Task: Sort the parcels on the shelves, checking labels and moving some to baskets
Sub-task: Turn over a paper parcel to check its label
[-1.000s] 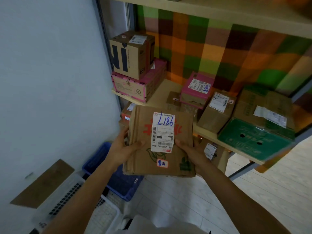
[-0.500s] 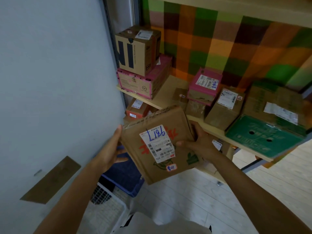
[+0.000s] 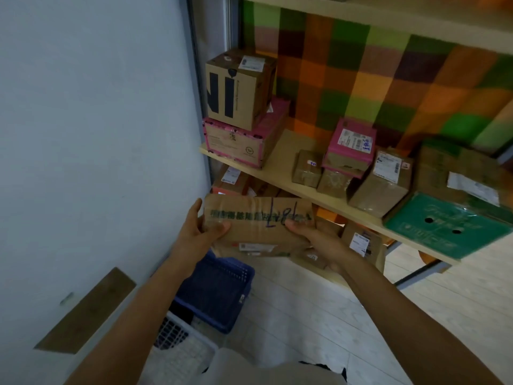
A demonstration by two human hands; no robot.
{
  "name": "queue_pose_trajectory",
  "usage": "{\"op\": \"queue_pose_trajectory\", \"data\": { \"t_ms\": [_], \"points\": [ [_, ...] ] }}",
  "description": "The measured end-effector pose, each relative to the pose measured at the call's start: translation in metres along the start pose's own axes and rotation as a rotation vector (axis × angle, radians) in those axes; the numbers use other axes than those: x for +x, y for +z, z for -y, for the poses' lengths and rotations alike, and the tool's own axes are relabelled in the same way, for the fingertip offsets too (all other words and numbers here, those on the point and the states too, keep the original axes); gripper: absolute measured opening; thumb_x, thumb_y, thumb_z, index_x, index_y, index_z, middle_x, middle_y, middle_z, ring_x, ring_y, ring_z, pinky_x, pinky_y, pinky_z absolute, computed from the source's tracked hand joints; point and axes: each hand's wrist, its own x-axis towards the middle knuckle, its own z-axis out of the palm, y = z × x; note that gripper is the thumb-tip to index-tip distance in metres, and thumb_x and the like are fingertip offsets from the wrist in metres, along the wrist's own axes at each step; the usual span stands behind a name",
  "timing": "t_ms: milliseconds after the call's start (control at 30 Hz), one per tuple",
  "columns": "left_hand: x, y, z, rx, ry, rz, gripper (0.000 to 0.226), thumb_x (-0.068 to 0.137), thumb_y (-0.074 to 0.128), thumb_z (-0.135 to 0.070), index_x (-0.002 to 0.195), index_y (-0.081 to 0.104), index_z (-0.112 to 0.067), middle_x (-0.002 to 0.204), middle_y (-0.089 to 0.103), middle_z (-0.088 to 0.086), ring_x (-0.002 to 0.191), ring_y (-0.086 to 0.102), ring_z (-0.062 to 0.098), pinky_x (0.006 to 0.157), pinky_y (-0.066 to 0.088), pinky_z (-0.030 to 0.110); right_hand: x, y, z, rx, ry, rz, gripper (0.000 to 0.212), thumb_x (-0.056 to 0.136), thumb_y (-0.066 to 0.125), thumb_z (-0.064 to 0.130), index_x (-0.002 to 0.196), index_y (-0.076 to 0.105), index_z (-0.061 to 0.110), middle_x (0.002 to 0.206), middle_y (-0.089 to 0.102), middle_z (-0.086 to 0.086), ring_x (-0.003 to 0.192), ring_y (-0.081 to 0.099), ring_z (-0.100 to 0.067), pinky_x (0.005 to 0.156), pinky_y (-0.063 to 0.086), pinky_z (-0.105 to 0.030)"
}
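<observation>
I hold a flat brown cardboard parcel (image 3: pixel 258 226) in front of the lower shelf, with a narrow side face up that bears green print and a blue handwritten number. My left hand (image 3: pixel 201 232) grips its left end, thumb on top. Opposite, my right hand (image 3: pixel 316 240) grips the right end from below, thumb on the top face. A blue basket (image 3: pixel 219 293) stands on the floor right beneath the parcel. Closer to me a white basket (image 3: pixel 183 348) sits by the wall.
The wooden shelf (image 3: pixel 280 159) carries a brown box with black letters (image 3: pixel 238 87) on a pink-edged box (image 3: pixel 241 140), small brown and pink parcels (image 3: pixel 349 145), and a green box (image 3: pixel 447 226) at right. More parcels lie on the shelf below (image 3: pixel 361 243). A white wall is at left.
The parcel has been turned over: its labelled broad face, seen before, now faces away and a narrow side shows. Both hands shifted their hold and it dropped slightly toward the baskets.
</observation>
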Motion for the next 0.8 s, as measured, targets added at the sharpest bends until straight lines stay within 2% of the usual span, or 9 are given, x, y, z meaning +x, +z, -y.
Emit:
{"op": "queue_pose_trajectory", "data": {
  "t_ms": [167,233,300,367,433,500,600,734,800],
  "points": [
    [0.002,-0.016,-0.005,0.035,0.054,0.041,0.086,0.094,0.062,-0.008,0.158,0.007,-0.02,0.137,0.045,-0.007,0.118,0.054,0.01,0.077,0.053,0.017,0.004,0.015,-0.017,-0.055,-0.068,-0.073,0.027,0.09,0.068,0.025,0.117,0.065,0.024,0.113,0.072,0.005,0.096,0.069,-0.002,0.085,0.056,-0.019],
    [0.007,-0.03,-0.015,-0.083,-0.021,0.026,0.045,0.101,0.051,-0.031,0.144,0.042,-0.019,0.123,0.058,-0.012,0.108,0.058,0.008,0.077,0.052,0.025,0.005,0.019,-0.019,0.039,-0.099,-0.138,0.051,0.084,0.07,0.036,0.129,0.059,0.015,0.119,0.07,-0.002,0.108,0.068,-0.014,0.083,0.057,-0.023],
    [0.015,-0.041,-0.018,-0.294,-0.166,-0.028,0.043,0.098,0.043,-0.054,0.111,0.06,-0.017,0.099,0.067,-0.005,0.093,0.062,0.014,0.082,0.052,0.036,0.002,0.018,-0.017,0.195,-0.093,-0.171,0.067,0.085,0.058,0.06,0.126,0.062,0.007,0.117,0.071,-0.009,0.11,0.068,-0.023,0.082,0.057,-0.034],
    [0.02,-0.045,-0.017,-0.276,-0.195,-0.073,0.027,0.097,0.056,-0.041,0.097,0.062,-0.014,0.09,0.064,0.0,0.085,0.059,0.018,0.073,0.056,0.033,0.003,0.02,-0.01,0.289,-0.037,-0.212,0.075,0.09,0.03,0.071,0.101,0.075,0.012,0.099,0.076,-0.008,0.093,0.073,-0.017,0.076,0.058,-0.038],
    [0.022,-0.045,-0.009,-0.151,-0.141,-0.082,0.003,0.094,0.064,-0.015,0.096,0.064,-0.013,0.09,0.066,0.002,0.077,0.064,0.016,0.057,0.056,0.026,0.009,0.025,-0.005,0.338,-0.024,-0.266,0.072,0.083,0.039,0.076,0.091,0.079,0.016,0.095,0.076,-0.011,0.094,0.073,-0.025,0.078,0.057,-0.042],
    [0.021,-0.043,-0.004,-0.129,-0.081,-0.039,0.02,0.092,0.064,-0.005,0.11,0.062,-0.013,0.099,0.069,0.001,0.078,0.07,0.012,0.059,0.058,0.024,0.012,0.028,-0.003,0.352,-0.041,-0.275,0.065,0.082,0.053,0.069,0.109,0.075,0.015,0.109,0.074,-0.016,0.108,0.068,-0.037,0.086,0.056,-0.045],
    [0.019,-0.043,-0.001,-0.147,0.017,0.023,0.037,0.091,0.061,0.003,0.122,0.057,-0.016,0.109,0.066,-0.007,0.091,0.069,0.011,0.068,0.06,0.025,0.012,0.02,-0.001,0.43,0.013,-0.24,0.048,0.093,0.044,0.058,0.105,0.072,0.021,0.104,0.076,-0.008,0.099,0.072,-0.028,0.084,0.054,-0.042],
    [0.012,-0.043,0.008,-0.048,0.163,0.149,0.055,0.087,0.067,0.004,0.125,0.052,-0.033,0.12,0.062,-0.014,0.104,0.067,0.006,0.077,0.058,0.025,0.015,0.012,-0.007,0.271,0.149,-0.094,0.077,0.066,0.079,0.058,0.128,0.063,0.015,0.116,0.073,-0.008,0.109,0.069,-0.025,0.101,0.051,-0.043],
    [0.012,-0.041,0.009,-0.004,0.146,0.102,0.052,0.087,0.072,-0.006,0.122,0.051,-0.038,0.118,0.061,-0.014,0.104,0.065,0.008,0.079,0.057,0.025,0.019,0.013,-0.016,0.207,0.184,-0.124,0.078,0.063,0.083,0.046,0.131,0.061,0.014,0.116,0.073,-0.007,0.109,0.069,-0.024,0.1,0.052,-0.04]
  ]
}}
